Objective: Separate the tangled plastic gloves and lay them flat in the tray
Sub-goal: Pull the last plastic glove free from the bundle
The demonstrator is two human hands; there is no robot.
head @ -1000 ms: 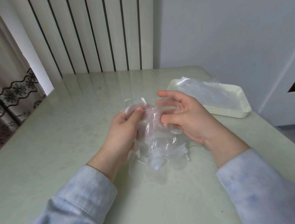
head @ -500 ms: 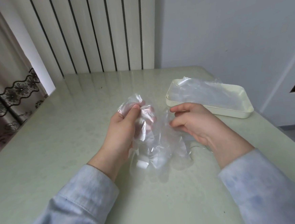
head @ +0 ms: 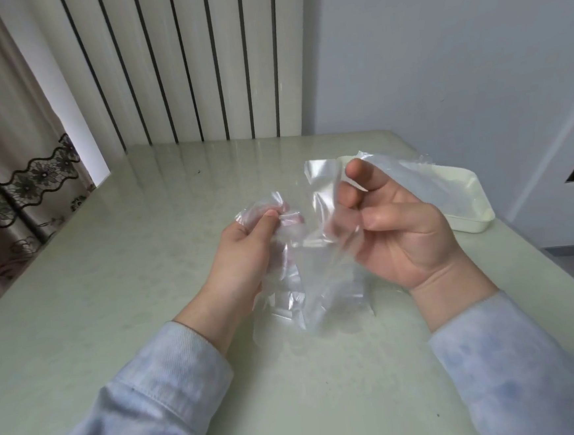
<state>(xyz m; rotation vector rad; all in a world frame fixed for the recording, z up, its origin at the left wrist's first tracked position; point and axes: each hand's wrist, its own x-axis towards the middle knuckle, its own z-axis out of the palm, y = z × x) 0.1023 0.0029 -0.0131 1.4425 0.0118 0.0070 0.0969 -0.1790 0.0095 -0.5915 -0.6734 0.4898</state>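
From the head camera, looking down over the pale table [head: 128, 264], the left hand [head: 244, 255] grips the clump of gloves [head: 290, 282] just above the tabletop, thumb pressed on top and fingers curled into the crumpled film. The right hand [head: 407, 238] has its palm turned toward the wearer and its fingers curled, pinching the edge of one glove [head: 322, 187] between thumb and fingers. That glove runs lengthways from the raised edge down into the clump, so it is not yet free. The tray [head: 478, 224] lies beyond and to the right of the right hand, well clear of the left, and a flat glove [head: 423, 179] already lies in it (how many layers, I cannot tell). The right hand is plainly the nearer one for carrying the glove across. Compared with half a second ago, the right hand has risen and rolled open-side up, drawing the film taller, while the left has hardly shifted.
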